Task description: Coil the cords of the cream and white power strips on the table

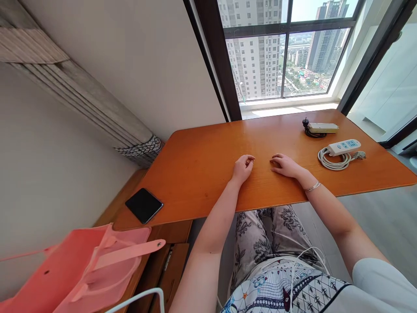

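Note:
My left hand (243,168) rests on the orange-brown wooden table (208,165), its fingers loosely bent and nothing seen in them. Across a short gap lies my right hand (285,165), with fingers apart and the thumb separate, holding nothing. A thin bracelet (313,186) circles the right wrist. Nearest to that hand is a white power strip (343,147) with its pale cable (335,165) coiled beside it. Farther back sits a second, cream-coloured power strip (323,128) with a black cord and plug (305,123).
A black tablet (143,205) lies at the table's left front corner. Beside that corner hangs a pink bag-like organizer (84,265) above wooden drawers (174,265). Behind the table is a window (286,65); a tied curtain (97,108) hangs at left.

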A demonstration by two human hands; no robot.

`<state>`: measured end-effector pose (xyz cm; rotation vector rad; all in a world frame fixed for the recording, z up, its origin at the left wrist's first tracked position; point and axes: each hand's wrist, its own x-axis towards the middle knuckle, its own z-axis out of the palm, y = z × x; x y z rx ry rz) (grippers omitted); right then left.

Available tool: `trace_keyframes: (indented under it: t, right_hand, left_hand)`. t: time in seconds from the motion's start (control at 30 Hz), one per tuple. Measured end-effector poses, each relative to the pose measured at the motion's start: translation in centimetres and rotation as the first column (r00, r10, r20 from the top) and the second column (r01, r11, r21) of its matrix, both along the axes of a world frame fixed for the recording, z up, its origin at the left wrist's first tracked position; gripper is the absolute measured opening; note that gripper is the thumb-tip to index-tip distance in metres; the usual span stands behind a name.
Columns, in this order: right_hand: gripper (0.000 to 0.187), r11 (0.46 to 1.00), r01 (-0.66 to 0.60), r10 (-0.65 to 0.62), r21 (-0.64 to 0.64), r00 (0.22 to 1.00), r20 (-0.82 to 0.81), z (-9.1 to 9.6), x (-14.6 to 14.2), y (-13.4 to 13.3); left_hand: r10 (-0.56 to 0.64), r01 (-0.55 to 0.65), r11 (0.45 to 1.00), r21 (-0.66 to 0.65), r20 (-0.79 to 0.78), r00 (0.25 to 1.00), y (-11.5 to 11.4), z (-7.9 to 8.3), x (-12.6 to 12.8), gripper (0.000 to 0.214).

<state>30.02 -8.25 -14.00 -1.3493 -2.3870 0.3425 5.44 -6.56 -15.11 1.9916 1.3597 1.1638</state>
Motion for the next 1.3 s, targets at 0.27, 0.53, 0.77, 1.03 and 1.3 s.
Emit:
trace_keyframes:
  t: [0.27,0.53,0.77,1.03,1.3]
  right_hand:
    - [0.038,1.000,0.001,-0.001,0.017,1.000,0.012,-0.16,-0.10,-0.02]
    - [0.038,1.000,0.006,-0.006,0.012,1.000,0.021,-0.10,-0.29,-0.09]
    - [0.037,1.000,0.008,-0.009,0.028,1.000,0.029,-0.37,-0.23,0.03]
    - [0.036,1.000,0.018,-0.018,0.022,1.000,-0.006,-0.40,-0.30,-0.07]
    - [0.036,1.000,0.013,-0.013,0.020,1.000,0.000,-0.39,-0.29,-0.10]
  left_hand:
    - [-0.021,0.021,1.000,-0.004,-0.010,1.000,0.03,0.06,-0.13,0.013]
    - [-0.020,0.020,1.000,-0.006,-0.024,1.000,0.14,-0.08,-0.18,0.013]
    - [-0.017,0.017,1.000,-0.013,-0.008,1.000,0.07,-0.05,-0.22,0.014]
    - [-0.008,0.009,0.999,-0.046,0.022,1.000,-0.04,0.21,-0.12,0.014]
    - [-0.013,0.013,0.999,-0.031,0.012,1.000,0.07,-0.01,-0.23,0.014]
